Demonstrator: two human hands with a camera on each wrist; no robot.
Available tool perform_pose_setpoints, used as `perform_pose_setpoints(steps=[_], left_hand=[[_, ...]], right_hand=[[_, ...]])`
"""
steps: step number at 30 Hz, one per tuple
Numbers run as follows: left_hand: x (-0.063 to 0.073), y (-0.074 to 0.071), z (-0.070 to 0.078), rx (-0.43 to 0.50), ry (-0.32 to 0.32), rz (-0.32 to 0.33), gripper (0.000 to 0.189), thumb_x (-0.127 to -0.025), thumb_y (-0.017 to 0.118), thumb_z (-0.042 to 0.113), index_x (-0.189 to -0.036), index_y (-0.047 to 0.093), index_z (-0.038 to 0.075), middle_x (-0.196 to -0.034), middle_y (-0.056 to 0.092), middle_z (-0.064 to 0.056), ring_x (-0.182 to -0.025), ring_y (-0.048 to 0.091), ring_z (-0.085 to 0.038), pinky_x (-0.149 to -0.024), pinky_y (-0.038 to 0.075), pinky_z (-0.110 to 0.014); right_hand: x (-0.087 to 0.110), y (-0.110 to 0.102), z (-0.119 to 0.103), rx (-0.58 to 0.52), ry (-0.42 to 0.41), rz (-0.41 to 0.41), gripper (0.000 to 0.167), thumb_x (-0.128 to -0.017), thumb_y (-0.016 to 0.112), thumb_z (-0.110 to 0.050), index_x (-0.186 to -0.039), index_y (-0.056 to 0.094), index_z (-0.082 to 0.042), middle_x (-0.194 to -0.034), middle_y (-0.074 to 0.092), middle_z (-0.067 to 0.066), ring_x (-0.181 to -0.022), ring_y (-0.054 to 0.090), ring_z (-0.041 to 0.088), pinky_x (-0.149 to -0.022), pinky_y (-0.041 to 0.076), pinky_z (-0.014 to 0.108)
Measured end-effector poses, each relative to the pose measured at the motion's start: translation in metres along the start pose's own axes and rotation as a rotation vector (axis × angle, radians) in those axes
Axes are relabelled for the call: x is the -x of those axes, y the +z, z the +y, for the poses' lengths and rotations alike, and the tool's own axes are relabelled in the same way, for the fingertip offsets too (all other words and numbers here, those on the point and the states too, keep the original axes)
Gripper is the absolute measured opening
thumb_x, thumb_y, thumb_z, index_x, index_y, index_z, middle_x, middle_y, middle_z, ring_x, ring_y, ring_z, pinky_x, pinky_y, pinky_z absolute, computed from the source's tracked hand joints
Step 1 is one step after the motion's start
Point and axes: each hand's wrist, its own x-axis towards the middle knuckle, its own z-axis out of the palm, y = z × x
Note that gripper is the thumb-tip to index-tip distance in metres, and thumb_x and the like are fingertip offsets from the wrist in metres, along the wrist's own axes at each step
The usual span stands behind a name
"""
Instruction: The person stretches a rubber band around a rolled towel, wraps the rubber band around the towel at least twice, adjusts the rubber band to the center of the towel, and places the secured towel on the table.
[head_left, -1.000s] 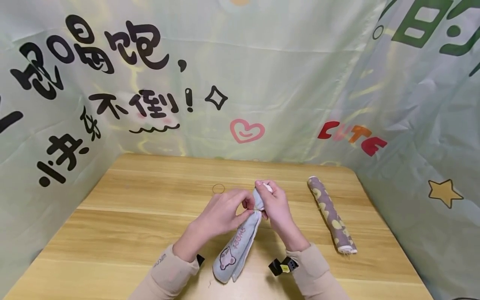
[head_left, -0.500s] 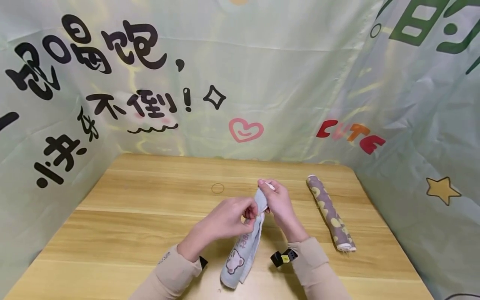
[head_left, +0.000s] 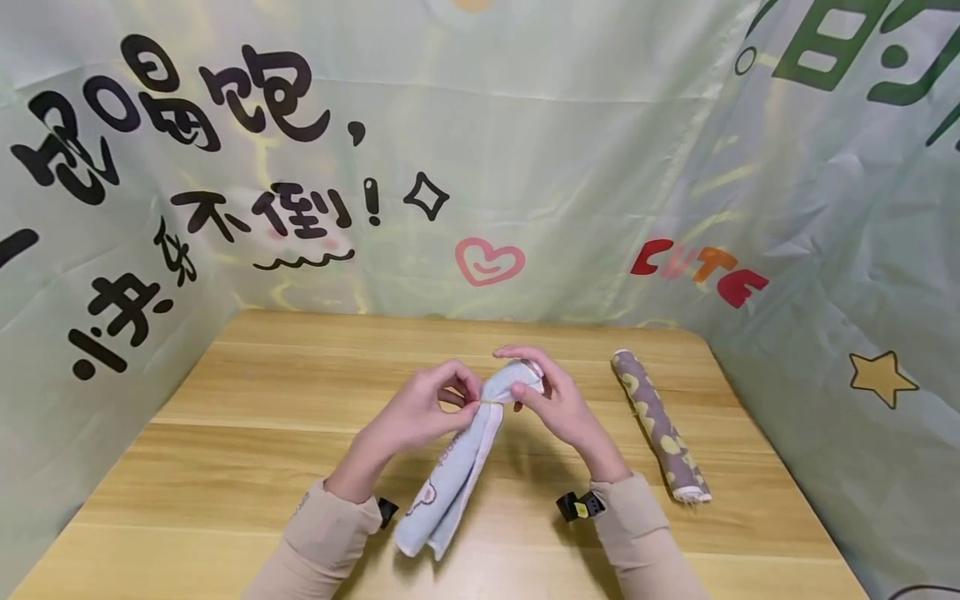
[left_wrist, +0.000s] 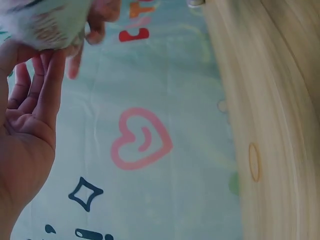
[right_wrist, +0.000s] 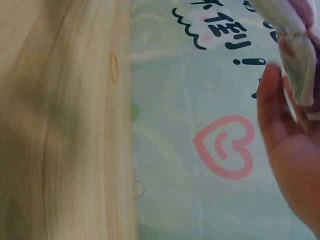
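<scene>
A folded light blue hand towel [head_left: 442, 483], with a bear print and lettering, slants between the hands above the table. A thin rubber band [head_left: 491, 403] cinches it near its upper end. My left hand [head_left: 420, 408] pinches the towel at the band with thumb and fingertips. Around the upper end, my right hand [head_left: 558, 408] is spread, its index finger extended above the towel and its thumb straight beside it. In the right wrist view a gap shows between that thumb [right_wrist: 271, 80] and the cloth. Some right fingers are hidden behind the towel.
A rolled purple towel [head_left: 660, 425] with yellow spots lies at the right of the wooden table [head_left: 262, 467]. Another rubber band [left_wrist: 255, 162] lies toward the back, hidden behind the left hand in the head view. Printed fabric [head_left: 570, 183] walls the back and sides.
The right hand has loosened from the towel's upper end and its fingers have spread. The left hand and towel have shifted left and up, and the band around the towel now shows.
</scene>
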Motion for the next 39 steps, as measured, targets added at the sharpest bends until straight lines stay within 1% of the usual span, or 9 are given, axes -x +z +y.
perform_pose_setpoints(steps=[2,4,10,13,18,22,27,32,39], left_hand=[[0.0,-0.002,-0.001,0.025,-0.007,0.031,0.019,-0.089,0.071,-0.011,-0.098,0.062,0.003,-0.097,0.068,-0.011,-0.088,0.069,-0.012,-0.078,0.062,-0.033],[0.0,-0.001,-0.003,0.032,-0.007,0.042,0.019,-0.089,0.071,-0.012,-0.098,0.062,0.003,-0.096,0.068,-0.011,-0.088,0.069,-0.009,-0.077,0.063,-0.033],[-0.003,0.005,-0.006,-0.036,0.027,-0.055,0.019,-0.09,0.07,-0.007,-0.099,0.061,0.005,-0.095,0.068,-0.01,-0.087,0.069,-0.012,-0.079,0.062,-0.031],[-0.004,0.007,-0.005,-0.087,0.044,-0.081,0.021,-0.089,0.071,-0.006,-0.1,0.061,0.008,-0.095,0.068,-0.008,-0.086,0.067,-0.012,-0.079,0.062,-0.033],[-0.003,0.008,0.002,-0.132,0.096,-0.037,0.019,-0.092,0.072,-0.003,-0.102,0.063,0.01,-0.098,0.068,-0.004,-0.088,0.064,-0.011,-0.076,0.06,-0.031],[-0.004,0.011,0.006,-0.18,0.202,-0.007,0.016,-0.094,0.075,-0.001,-0.102,0.065,0.009,-0.097,0.069,-0.002,-0.087,0.066,-0.01,-0.075,0.058,-0.025],[-0.006,0.014,0.004,-0.258,0.288,0.006,0.017,-0.091,0.078,0.0,-0.099,0.065,0.008,-0.092,0.069,0.0,-0.084,0.067,-0.008,-0.074,0.056,-0.017],[-0.006,0.014,-0.001,-0.257,0.313,0.001,0.019,-0.088,0.081,-0.002,-0.096,0.065,0.006,-0.09,0.071,-0.002,-0.083,0.07,-0.01,-0.074,0.057,-0.016],[-0.005,0.019,-0.002,-0.316,0.28,-0.042,0.021,-0.088,0.081,-0.001,-0.098,0.063,0.006,-0.09,0.07,-0.001,-0.082,0.071,-0.014,-0.075,0.058,-0.019]], right_hand=[[0.0,0.0,-0.001,-0.07,-0.019,-0.014,0.028,-0.102,0.064,-0.002,-0.128,0.057,0.004,-0.128,0.059,0.018,-0.086,0.06,0.015,-0.063,0.057,0.03],[0.001,0.002,-0.002,-0.097,-0.015,0.014,0.022,-0.101,0.066,-0.001,-0.121,0.058,0.005,-0.118,0.06,0.015,-0.081,0.06,0.015,-0.06,0.056,0.031],[0.001,0.01,-0.003,-0.06,0.09,0.172,0.009,-0.098,0.068,0.001,-0.105,0.062,0.0,-0.08,0.06,0.003,-0.053,0.048,0.008,-0.041,0.04,0.023],[0.001,0.011,-0.003,-0.068,0.135,0.217,0.009,-0.097,0.069,-0.001,-0.102,0.063,0.001,-0.071,0.055,0.0,-0.048,0.042,0.006,-0.039,0.034,0.02],[0.001,0.011,-0.002,-0.051,0.158,0.244,0.009,-0.096,0.071,-0.003,-0.1,0.064,0.001,-0.069,0.052,-0.002,-0.05,0.041,0.005,-0.042,0.033,0.018],[0.0,0.012,-0.004,-0.044,0.173,0.214,0.01,-0.099,0.07,-0.007,-0.103,0.063,0.0,-0.07,0.054,0.0,-0.048,0.04,0.005,-0.041,0.032,0.019],[-0.001,0.014,-0.009,-0.08,0.274,0.192,0.012,-0.101,0.067,-0.012,-0.108,0.062,-0.003,-0.072,0.058,0.003,-0.044,0.039,0.007,-0.039,0.03,0.021],[-0.003,0.02,-0.017,-0.167,0.38,0.213,0.011,-0.101,0.064,-0.01,-0.108,0.059,-0.003,-0.074,0.058,0.005,-0.045,0.042,0.008,-0.038,0.028,0.022],[-0.005,0.026,-0.022,-0.289,0.448,0.262,0.009,-0.101,0.061,-0.005,-0.108,0.057,-0.001,-0.074,0.056,0.002,-0.043,0.041,0.006,-0.037,0.027,0.02]])
